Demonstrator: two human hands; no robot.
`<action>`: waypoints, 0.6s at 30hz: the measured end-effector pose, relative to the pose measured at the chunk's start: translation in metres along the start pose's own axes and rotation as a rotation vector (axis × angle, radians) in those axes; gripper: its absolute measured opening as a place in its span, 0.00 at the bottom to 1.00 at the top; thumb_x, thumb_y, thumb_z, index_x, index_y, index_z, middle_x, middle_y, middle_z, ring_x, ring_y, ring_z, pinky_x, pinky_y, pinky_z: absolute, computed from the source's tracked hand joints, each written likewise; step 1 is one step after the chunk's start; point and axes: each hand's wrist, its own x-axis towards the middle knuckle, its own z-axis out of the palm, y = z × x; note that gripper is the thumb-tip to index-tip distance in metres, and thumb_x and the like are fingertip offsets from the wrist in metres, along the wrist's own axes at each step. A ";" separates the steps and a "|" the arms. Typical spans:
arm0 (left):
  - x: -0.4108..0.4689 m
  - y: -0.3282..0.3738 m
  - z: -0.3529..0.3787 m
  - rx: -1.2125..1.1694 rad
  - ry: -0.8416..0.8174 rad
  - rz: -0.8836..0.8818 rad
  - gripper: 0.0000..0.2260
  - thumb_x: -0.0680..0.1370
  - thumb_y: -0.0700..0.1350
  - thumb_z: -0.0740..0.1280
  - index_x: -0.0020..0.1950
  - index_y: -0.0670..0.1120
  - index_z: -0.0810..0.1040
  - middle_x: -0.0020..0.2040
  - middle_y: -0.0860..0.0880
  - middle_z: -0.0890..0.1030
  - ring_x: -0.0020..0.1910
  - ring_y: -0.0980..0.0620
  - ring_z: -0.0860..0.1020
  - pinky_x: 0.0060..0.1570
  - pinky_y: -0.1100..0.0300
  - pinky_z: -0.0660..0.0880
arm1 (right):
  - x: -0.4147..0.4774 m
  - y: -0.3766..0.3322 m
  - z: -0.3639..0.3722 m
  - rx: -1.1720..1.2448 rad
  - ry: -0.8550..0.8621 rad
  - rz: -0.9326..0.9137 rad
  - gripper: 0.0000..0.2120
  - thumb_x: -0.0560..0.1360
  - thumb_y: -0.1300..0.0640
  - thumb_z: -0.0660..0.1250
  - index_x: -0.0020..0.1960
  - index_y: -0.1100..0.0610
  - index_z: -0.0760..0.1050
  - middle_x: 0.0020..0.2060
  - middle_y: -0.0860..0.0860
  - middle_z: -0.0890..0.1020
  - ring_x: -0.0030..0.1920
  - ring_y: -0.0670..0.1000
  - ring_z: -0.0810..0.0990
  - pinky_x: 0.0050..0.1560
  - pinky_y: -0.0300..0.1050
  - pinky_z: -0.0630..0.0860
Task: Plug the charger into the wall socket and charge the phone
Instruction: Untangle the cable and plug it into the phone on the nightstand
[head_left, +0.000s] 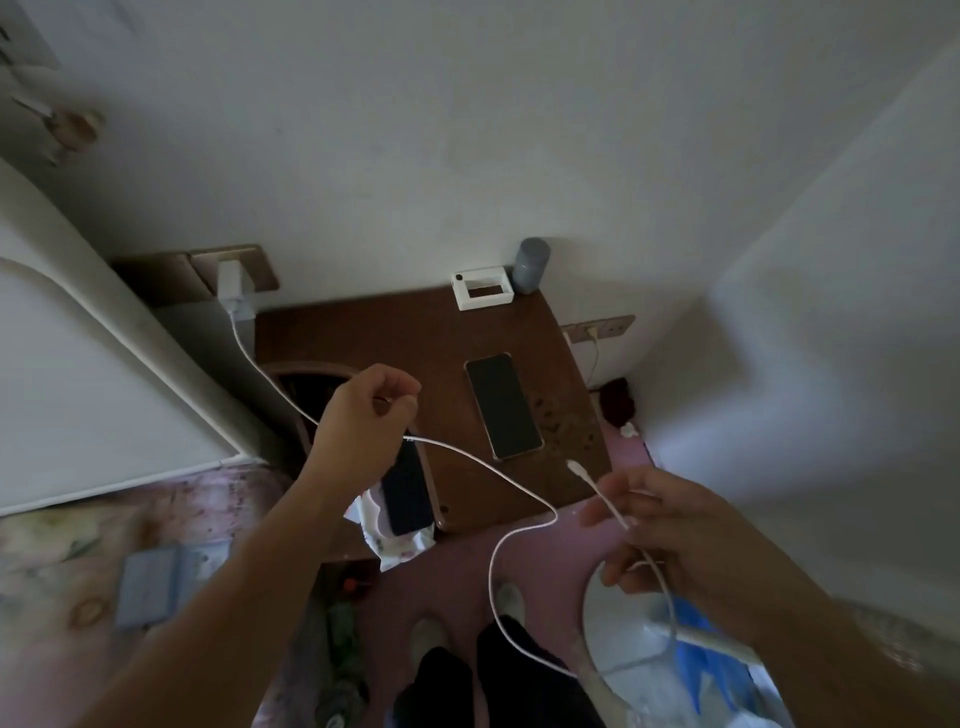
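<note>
A white charger (232, 287) sits in the wall socket (236, 269) left of the brown bedside table (363, 338). Its white cable (498, 551) runs down through my left hand (366, 415), which pinches it above the table's left part, then loops low over the floor and up into my right hand (660, 530). My right hand grips the cable just behind its connector tip (577, 469), which points toward the table's front right corner. A dark phone (503, 405) lies face up on the table, a short way beyond the tip. A second phone (408, 493) lies at the table's front edge, partly under my left wrist.
A white box frame (483, 296) and a grey cylinder (531, 265) stand at the table's back edge. Another socket (597, 328) with a cable sits on the wall to the right. A crumpled wrapper (400, 545) hangs off the table front. A bed lies left; a bin with blue plastic (701, 665) stands lower right.
</note>
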 end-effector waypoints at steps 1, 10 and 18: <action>0.002 -0.004 0.004 0.020 -0.022 -0.019 0.08 0.76 0.41 0.65 0.44 0.55 0.76 0.43 0.52 0.81 0.40 0.52 0.79 0.37 0.64 0.72 | 0.015 0.012 -0.002 0.016 0.035 0.038 0.13 0.72 0.72 0.61 0.52 0.60 0.76 0.43 0.58 0.85 0.33 0.58 0.83 0.31 0.45 0.79; 0.029 -0.040 0.054 0.093 -0.150 -0.127 0.08 0.77 0.43 0.65 0.44 0.56 0.75 0.46 0.57 0.79 0.39 0.59 0.77 0.35 0.65 0.68 | 0.115 0.080 0.003 -0.220 0.268 0.111 0.10 0.77 0.62 0.59 0.42 0.54 0.78 0.22 0.43 0.72 0.22 0.41 0.68 0.22 0.34 0.64; 0.086 -0.066 0.100 0.175 -0.120 -0.177 0.05 0.77 0.44 0.64 0.51 0.54 0.76 0.45 0.58 0.77 0.43 0.61 0.75 0.38 0.67 0.67 | 0.155 0.109 0.007 -0.548 0.346 -0.049 0.08 0.79 0.52 0.59 0.52 0.55 0.75 0.38 0.42 0.77 0.38 0.38 0.75 0.35 0.30 0.68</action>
